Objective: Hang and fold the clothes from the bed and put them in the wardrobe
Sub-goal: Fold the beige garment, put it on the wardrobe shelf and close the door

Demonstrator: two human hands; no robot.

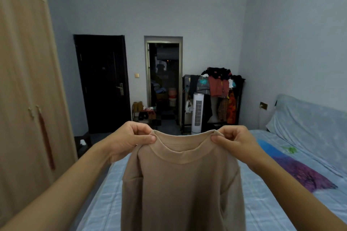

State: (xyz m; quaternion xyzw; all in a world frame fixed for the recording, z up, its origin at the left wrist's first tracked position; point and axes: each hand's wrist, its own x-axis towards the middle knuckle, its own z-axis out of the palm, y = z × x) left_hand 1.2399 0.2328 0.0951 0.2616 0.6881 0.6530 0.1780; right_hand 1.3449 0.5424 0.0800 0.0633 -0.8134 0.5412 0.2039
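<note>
Sweater (184, 189) hangs over bed (262, 212), left hand (129, 140) and right hand (236, 142) pinching its collar.

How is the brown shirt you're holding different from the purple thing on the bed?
The beige sweatshirt hangs upright in the air, pinched at its collar by the left hand and the right hand; the purple cloth lies flat on the bed. The sweatshirt is plain and one colour; the purple cloth looks mottled. No hand touches the purple cloth. Both are soft fabric.
</note>
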